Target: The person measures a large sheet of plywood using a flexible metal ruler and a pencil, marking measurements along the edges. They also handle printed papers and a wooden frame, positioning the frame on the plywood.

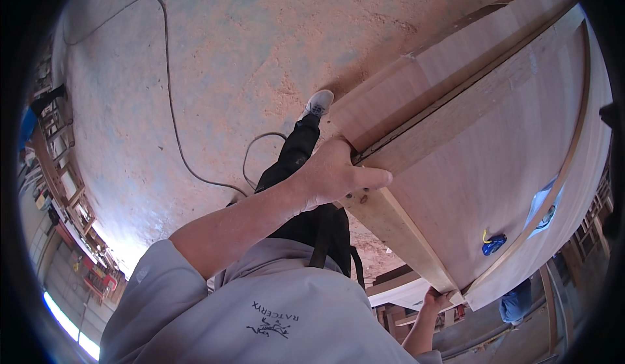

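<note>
A large plywood panel [469, 169] with wooden strips along its edges stretches across the right side. At its near left corner, my left hand [335, 172] grips the wooden frame, its thumb lying over the top and the other fingers hidden below. From that corner a pale wooden rail [400, 230] runs toward the lower right. My right hand [435, 301] is closed around the frame at the rail's other end, with its fingers partly hidden. On the panel lie a small blue object [494, 243] with a yellow strip, perhaps a tape measure, and a blue and white sheet or packet [540, 211].
A dark cable [167, 81] snakes over the dusty floor [260, 45] and loops near my legs. My shoe [319, 103] stands beside the panel's side board [456, 58]. Stacked timber frames [62, 169] line the left rim. Blue cloth or clothing [515, 302] shows beyond the panel.
</note>
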Action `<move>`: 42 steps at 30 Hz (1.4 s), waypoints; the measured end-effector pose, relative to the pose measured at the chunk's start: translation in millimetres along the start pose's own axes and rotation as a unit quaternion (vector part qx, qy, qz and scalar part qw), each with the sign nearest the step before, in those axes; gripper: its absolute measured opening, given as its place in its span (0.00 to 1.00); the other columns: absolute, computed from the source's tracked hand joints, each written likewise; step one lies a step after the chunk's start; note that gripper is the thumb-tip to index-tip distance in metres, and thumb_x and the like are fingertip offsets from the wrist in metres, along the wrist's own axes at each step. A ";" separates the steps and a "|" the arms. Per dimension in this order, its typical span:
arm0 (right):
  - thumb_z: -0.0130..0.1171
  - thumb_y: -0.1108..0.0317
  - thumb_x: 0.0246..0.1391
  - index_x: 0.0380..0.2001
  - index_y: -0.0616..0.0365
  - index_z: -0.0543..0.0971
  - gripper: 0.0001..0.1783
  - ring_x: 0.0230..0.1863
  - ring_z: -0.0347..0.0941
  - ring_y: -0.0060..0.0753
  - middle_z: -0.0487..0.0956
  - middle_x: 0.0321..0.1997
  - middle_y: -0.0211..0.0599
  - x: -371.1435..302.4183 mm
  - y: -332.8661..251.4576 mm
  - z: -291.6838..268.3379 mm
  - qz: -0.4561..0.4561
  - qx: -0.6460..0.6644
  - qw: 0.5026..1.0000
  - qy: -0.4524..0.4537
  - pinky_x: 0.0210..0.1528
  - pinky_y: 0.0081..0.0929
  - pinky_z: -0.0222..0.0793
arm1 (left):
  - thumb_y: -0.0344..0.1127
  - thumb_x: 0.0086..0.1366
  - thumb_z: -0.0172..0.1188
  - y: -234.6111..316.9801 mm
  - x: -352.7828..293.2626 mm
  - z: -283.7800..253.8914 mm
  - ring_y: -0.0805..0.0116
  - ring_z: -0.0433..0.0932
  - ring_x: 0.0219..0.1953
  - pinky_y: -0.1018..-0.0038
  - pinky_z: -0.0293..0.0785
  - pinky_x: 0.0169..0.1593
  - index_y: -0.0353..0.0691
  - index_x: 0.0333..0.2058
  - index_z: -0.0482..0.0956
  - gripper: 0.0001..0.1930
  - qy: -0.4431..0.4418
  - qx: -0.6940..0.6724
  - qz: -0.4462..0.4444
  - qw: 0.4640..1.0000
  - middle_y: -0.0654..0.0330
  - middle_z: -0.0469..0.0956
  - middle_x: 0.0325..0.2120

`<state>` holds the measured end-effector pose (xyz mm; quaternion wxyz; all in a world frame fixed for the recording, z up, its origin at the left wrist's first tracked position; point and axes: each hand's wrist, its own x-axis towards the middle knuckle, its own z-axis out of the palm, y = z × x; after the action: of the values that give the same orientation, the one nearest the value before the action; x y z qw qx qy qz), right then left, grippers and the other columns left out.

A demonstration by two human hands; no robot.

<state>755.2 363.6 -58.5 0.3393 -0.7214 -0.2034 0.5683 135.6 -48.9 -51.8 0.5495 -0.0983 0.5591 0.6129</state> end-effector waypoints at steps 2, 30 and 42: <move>0.72 0.41 0.52 0.54 0.50 0.82 0.33 0.54 0.82 0.43 0.83 0.57 0.37 1.5 -1.2 -2.3 -0.003 -0.003 1.000 -0.003 0.58 0.49 0.80 | 0.44 0.54 0.71 -2.1 0.6 -0.5 0.59 0.76 0.55 0.69 0.72 0.58 0.24 0.61 0.69 0.41 0.003 0.005 -0.001 1.000 0.45 0.76 0.52; 0.64 0.41 0.60 0.58 0.50 0.78 0.32 0.59 0.78 0.39 0.81 0.60 0.35 -28.5 19.7 27.6 -0.040 -0.002 0.999 -0.002 0.61 0.45 0.79 | 0.41 0.50 0.74 0.0 -2.9 2.2 0.61 0.77 0.52 0.67 0.72 0.57 0.28 0.63 0.68 0.43 0.029 -0.037 -0.038 0.998 0.49 0.77 0.52; 0.58 0.37 0.64 0.63 0.48 0.75 0.34 0.60 0.77 0.42 0.80 0.61 0.36 -21.7 19.2 26.7 -0.004 -0.014 1.000 -0.004 0.60 0.49 0.78 | 0.43 0.52 0.76 -16.0 8.0 -5.9 0.59 0.79 0.51 0.67 0.76 0.54 0.24 0.64 0.64 0.46 0.026 -0.011 -0.069 0.997 0.48 0.76 0.51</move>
<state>721.9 342.6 -60.9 0.3311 -0.7227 -0.2158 0.5669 142.3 -52.7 -69.0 0.5749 -0.1586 0.5582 0.5768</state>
